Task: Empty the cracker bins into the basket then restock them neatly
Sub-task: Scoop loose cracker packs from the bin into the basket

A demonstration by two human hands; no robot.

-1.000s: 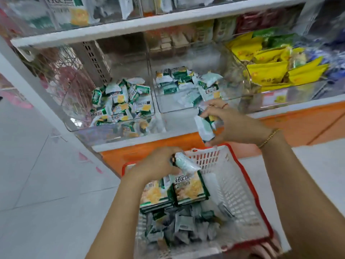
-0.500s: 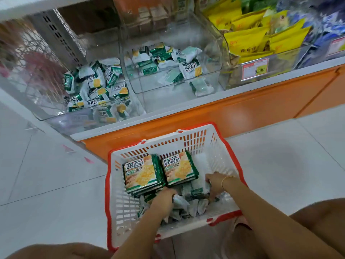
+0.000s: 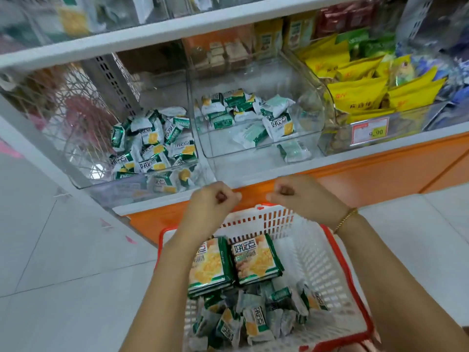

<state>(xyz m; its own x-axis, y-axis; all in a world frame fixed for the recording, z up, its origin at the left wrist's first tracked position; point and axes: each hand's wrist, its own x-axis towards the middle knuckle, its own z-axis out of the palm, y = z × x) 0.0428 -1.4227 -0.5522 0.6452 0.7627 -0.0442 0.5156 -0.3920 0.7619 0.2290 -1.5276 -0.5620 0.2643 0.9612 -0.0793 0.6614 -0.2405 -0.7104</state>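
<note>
A red-rimmed white basket (image 3: 327,252) stands on the floor below the shelf. It holds two large green-and-yellow cracker packs (image 3: 253,257) and several small cracker packets (image 3: 253,318). The left clear bin (image 3: 83,151) is piled with small packets (image 3: 152,146). The middle clear bin (image 3: 304,123) has fewer packets (image 3: 243,110), and one lies in front of it on the shelf. My left hand (image 3: 213,201) and my right hand (image 3: 302,196) hover side by side over the basket's far rim, by the shelf edge. Both have curled fingers and hold nothing.
A third bin at the right holds yellow snack bags (image 3: 368,90) and carries a price tag (image 3: 369,130). An upper shelf board (image 3: 177,31) overhangs the bins. The orange shelf base (image 3: 368,179) runs behind the basket. White floor tiles (image 3: 63,250) lie to the left.
Both hands went down into the basket with packets, let them go, and have risen empty to the shelf edge. The camera view tilted down and back up.
</note>
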